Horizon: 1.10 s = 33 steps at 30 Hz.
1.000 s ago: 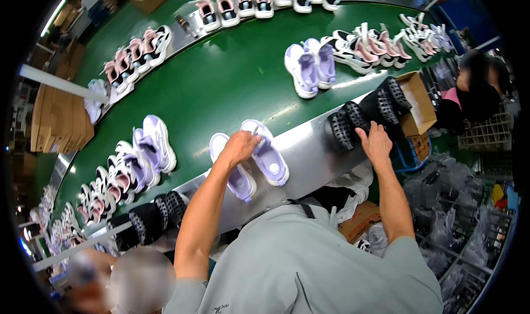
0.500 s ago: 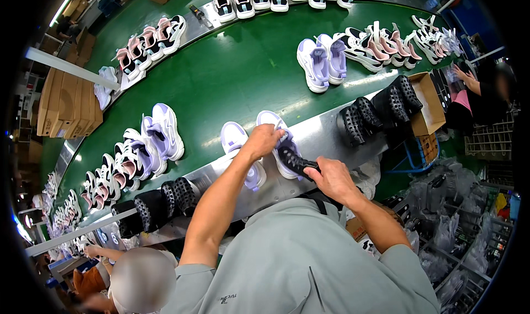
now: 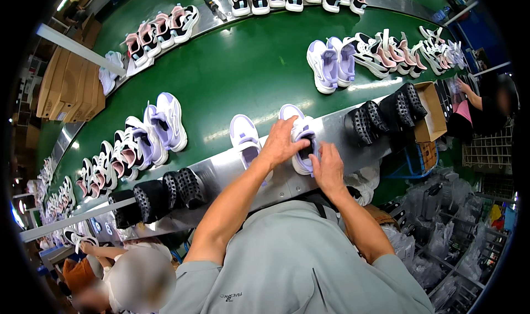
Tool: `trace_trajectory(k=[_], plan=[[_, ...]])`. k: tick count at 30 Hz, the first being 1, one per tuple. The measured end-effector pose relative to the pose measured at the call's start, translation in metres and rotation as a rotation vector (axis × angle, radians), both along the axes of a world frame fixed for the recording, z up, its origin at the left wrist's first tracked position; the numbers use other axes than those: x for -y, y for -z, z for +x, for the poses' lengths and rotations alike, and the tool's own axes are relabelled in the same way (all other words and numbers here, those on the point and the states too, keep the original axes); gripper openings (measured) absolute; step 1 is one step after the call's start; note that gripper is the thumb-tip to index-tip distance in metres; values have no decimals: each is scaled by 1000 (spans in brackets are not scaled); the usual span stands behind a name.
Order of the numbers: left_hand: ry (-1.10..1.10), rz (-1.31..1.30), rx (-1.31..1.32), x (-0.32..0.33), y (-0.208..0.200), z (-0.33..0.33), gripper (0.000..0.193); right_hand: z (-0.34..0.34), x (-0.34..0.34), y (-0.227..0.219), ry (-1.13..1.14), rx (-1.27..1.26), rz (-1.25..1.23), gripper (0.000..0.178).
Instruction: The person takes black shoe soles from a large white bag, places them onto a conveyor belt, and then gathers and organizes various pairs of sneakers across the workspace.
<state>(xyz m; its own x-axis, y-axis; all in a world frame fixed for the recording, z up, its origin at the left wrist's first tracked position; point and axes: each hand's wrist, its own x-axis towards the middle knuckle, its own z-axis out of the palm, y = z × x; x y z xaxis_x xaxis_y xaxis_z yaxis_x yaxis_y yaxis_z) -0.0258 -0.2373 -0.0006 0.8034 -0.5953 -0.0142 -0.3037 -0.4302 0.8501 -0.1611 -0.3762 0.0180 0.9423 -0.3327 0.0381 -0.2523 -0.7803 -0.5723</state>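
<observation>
A white and lavender sneaker (image 3: 291,112) lies at the belt's near edge, its heel over the metal ledge, toe pointing away from me. My left hand (image 3: 283,144) is closed around its upper from the left, thumb at the opening. At the right side of its collar is my right hand (image 3: 329,169), thumb and fingers apart; its fingertips are slightly blurred. Dark material shows inside the shoe opening, partly covered by my hands. To the left lies the matching sneaker (image 3: 244,128), its heel partly hidden by my left forearm.
Black studded insoles (image 3: 190,187) stand stacked on the metal ledge (image 3: 276,191) at left, with more insoles (image 3: 361,125) at right beside an open cardboard box (image 3: 430,112). Rows of sneakers (image 3: 160,123) stand on the green belt (image 3: 237,65). Other people work at both sides.
The black studded insole has left my right hand's grip; the dark material now shows inside the shoe. My left hand has shifted to the shoe's opening. The view has turned slightly.
</observation>
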Motion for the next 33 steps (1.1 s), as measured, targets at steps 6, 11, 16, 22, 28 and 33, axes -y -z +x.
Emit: trace_trajectory(k=[6, 11, 16, 22, 28, 33], plan=[[-223, 149, -91, 18, 13, -43, 89, 38, 22, 20, -76, -182, 9, 35], [-349, 284, -106, 29, 12, -44, 82, 54, 25, 35, -94, -183, -4, 29], [-330, 228, 52, -7, -33, -83, 69, 49, 38, 44, -92, -190, 49, 32], [-570, 433, 182, -83, -2, -111, 46, 62, 11, 23, -263, -173, -47, 32], [-515, 197, 53, -81, -29, -114, 37, 74, 16, 14, -358, -308, 3, 44], [-963, 591, 480, -216, -63, -137, 9, 44, 0, -54, -137, -108, 187, 21]])
